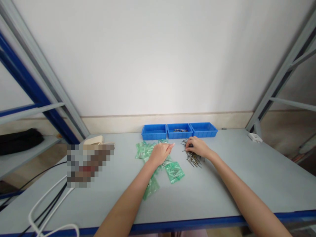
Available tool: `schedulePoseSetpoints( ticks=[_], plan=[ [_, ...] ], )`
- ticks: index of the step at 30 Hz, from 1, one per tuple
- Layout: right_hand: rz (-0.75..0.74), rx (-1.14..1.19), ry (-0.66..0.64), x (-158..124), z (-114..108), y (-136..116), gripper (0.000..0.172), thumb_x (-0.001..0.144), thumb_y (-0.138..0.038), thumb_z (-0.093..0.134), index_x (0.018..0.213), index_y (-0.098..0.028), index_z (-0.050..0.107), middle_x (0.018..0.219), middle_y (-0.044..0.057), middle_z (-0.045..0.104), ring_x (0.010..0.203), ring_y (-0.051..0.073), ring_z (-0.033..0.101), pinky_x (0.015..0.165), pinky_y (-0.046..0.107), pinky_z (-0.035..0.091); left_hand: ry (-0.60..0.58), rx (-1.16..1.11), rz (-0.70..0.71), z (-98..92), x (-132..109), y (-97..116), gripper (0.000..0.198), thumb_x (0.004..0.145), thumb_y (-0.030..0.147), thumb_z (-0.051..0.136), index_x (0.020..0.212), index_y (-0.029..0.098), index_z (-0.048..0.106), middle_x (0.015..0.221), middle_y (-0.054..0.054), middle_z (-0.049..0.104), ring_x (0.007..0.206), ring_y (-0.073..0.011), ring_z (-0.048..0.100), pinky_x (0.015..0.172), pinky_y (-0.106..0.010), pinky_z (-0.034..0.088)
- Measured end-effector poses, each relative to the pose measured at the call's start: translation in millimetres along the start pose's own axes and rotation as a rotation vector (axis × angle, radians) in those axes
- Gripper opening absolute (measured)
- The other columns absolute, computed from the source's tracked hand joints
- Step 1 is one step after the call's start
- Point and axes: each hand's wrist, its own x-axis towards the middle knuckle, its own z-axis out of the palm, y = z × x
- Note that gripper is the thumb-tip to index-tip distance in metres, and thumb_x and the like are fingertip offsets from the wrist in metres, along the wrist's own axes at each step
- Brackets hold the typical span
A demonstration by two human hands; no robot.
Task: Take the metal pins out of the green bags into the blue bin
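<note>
My left hand [161,154] is above the green plastic bags, fingers drawn together and pointing right; anything between them is hidden. My right hand [198,146] reaches into a loose pile of screws [194,159], its fingers curled and pinched on some of them. Around my left hand lie several green bags [144,150], overlapping. One separate bag [174,172] sits nearer to me, with long thin pieces showing through its plastic.
Three blue bins stand along the wall: a left bin [154,135], a middle bin [179,135] with some screws inside, and a right bin [203,133]. White and black cables [37,207] run along the table's left side. A white block [255,137] sits far right.
</note>
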Motion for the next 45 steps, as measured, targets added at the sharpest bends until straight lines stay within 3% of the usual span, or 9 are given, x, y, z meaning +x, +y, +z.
schedulePoseSetpoints(
  ticks=[5,10,16,20,24,28,32,40,45],
  plan=[
    [-0.056,0.094,0.089,3.1,3.7,-12.5,0.014,0.082,-0.031,0.059,0.081,-0.018,0.064,0.085,0.005,0.063,0.083,0.020,0.053,0.074,0.030,0.035,0.002,0.074,0.017,-1.5,-1.0,-1.7,0.041,0.093,0.039,0.030,0.075,0.017,0.060,0.069,-0.001,0.064,0.066,-0.0151,0.060,0.063,-0.023,0.038],
    [-0.053,0.565,0.041,4.4,4.3,-22.9,0.023,0.085,-0.038,0.051,0.082,-0.017,0.060,0.073,0.002,0.064,0.069,0.015,0.057,0.065,0.025,0.038,-0.002,0.139,0.174,1.8,-2.8,-0.8,0.029,0.091,0.039,0.039,0.110,0.020,0.049,0.092,-0.002,0.065,0.079,-0.0150,0.062,0.065,-0.023,0.041],
    [-0.029,0.824,0.004,7.1,7.9,-27.7,0.027,0.079,-0.042,0.056,0.079,-0.015,0.058,0.063,0.001,0.061,0.059,0.013,0.054,0.057,0.023,0.038,0.027,0.225,0.249,4.8,-3.2,-0.7,0.026,0.094,0.030,0.030,0.093,0.019,0.053,0.083,-0.001,0.063,0.074,-0.0136,0.061,0.062,-0.022,0.041],
    [0.013,0.927,-0.018,6.9,7.6,-28.5,0.032,0.076,-0.046,0.057,0.078,-0.015,0.057,0.059,-0.001,0.057,0.050,0.010,0.046,0.048,0.020,0.033,0.084,0.172,0.263,4.4,-3.5,-1.1,0.024,0.093,0.033,0.035,0.096,0.019,0.053,0.086,-0.001,0.065,0.076,-0.0136,0.062,0.063,-0.022,0.042],
    [0.013,0.938,-0.044,5.6,3.7,-29.9,0.033,0.077,-0.047,0.057,0.079,-0.014,0.058,0.060,0.000,0.058,0.048,0.009,0.044,0.046,0.020,0.033,0.089,0.174,0.276,4.5,-3.7,0.0,0.027,0.093,0.032,0.033,0.089,0.018,0.056,0.080,-0.001,0.064,0.072,-0.0131,0.061,0.062,-0.022,0.041],
    [-0.054,0.971,-0.083,3.6,-0.6,-31.1,0.032,0.076,-0.046,0.059,0.083,-0.015,0.058,0.066,0.001,0.062,0.055,0.011,0.050,0.051,0.021,0.040,0.088,0.153,0.177,3.2,-3.2,1.9,0.026,0.093,0.029,0.034,0.088,0.018,0.057,0.076,-0.001,0.064,0.067,-0.0122,0.060,0.060,-0.021,0.040],
    [-0.078,0.892,-0.022,0.7,-6.7,-33.2,0.029,0.077,-0.044,0.059,0.079,-0.015,0.059,0.066,0.001,0.062,0.058,0.012,0.052,0.055,0.022,0.042,0.053,0.125,0.100,-0.3,-2.8,4.3,0.028,0.094,0.030,0.033,0.085,0.018,0.057,0.071,0.000,0.062,0.062,-0.0118,0.058,0.059,-0.021,0.038],
    [-0.112,0.707,0.003,-1.3,-11.0,-35.5,0.038,0.088,-0.045,0.044,0.070,-0.015,0.060,0.067,0.001,0.062,0.056,0.012,0.052,0.059,0.023,0.042,0.041,0.096,0.103,-2.3,-3.5,6.8,0.027,0.093,0.032,0.034,0.088,0.020,0.058,0.072,0.000,0.063,0.066,-0.0126,0.058,0.060,-0.021,0.037],
    [-0.118,0.775,0.005,-1.7,-11.0,-36.1,0.033,0.085,-0.046,0.047,0.082,-0.015,0.059,0.067,0.000,0.061,0.056,0.011,0.051,0.056,0.022,0.041,0.037,0.122,0.090,-1.1,-3.5,5.7,0.029,0.093,0.032,0.034,0.083,0.019,0.058,0.070,0.000,0.062,0.065,-0.0127,0.057,0.059,-0.021,0.036]
  ],
)
